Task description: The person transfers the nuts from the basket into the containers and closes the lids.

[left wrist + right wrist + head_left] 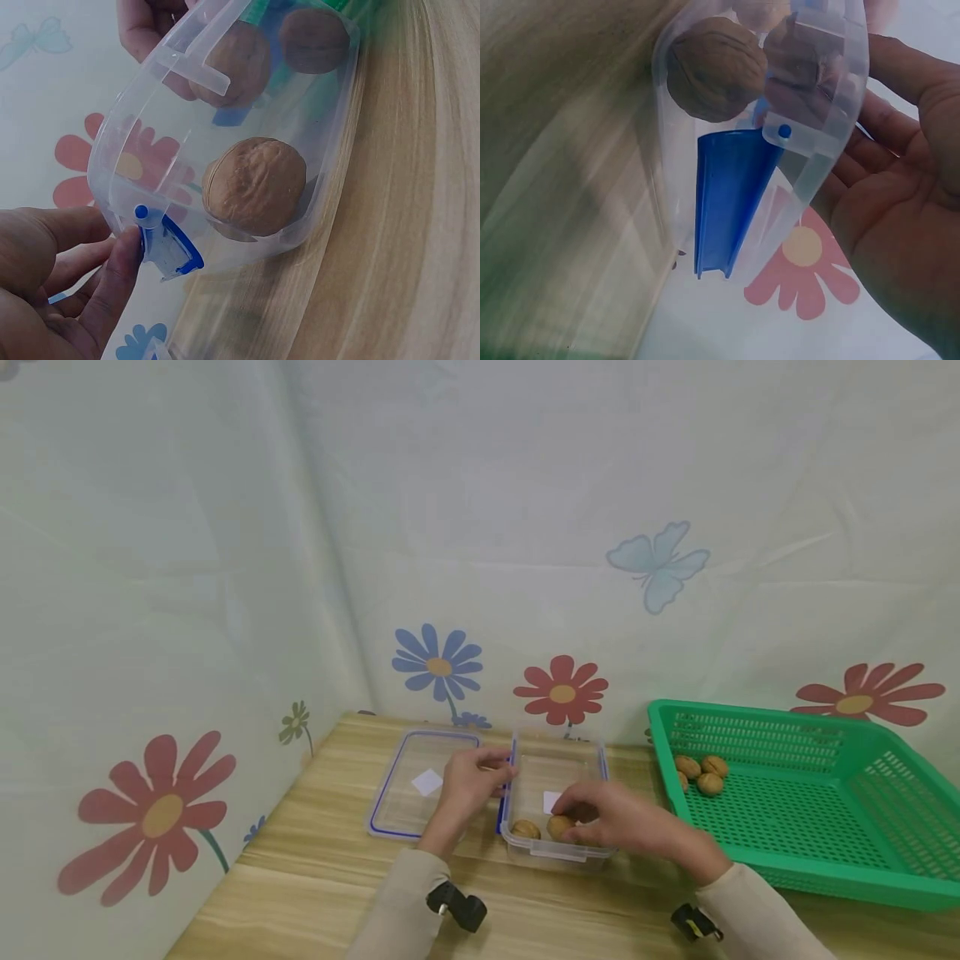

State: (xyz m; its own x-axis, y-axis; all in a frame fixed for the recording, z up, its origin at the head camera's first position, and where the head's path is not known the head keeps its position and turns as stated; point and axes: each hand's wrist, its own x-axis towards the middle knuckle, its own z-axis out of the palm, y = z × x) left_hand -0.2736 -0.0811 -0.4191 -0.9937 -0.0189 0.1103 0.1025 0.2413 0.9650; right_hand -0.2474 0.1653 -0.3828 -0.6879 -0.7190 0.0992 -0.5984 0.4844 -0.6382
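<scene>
A clear plastic food box point(558, 852) with blue side latches stands on the table, its top uncovered. My left hand point(471, 781) pinches the box's left rim near a blue latch point(171, 246). Inside the box's near end, my right hand point(618, 817) holds a walnut point(560, 827) between thumb and fingers. Another walnut point(526, 830) lies in the near left corner. A third walnut point(716, 69) shows through the wall in the right wrist view; from the head view my right hand mostly covers it.
A clear lid point(405, 785) with a blue seal lies left of the box. On the right stands a green plastic basket point(780, 860) with several walnuts point(711, 768) in its left corner. A flowered curtain point(480, 568) hangs behind the wood-grain table point(300, 868).
</scene>
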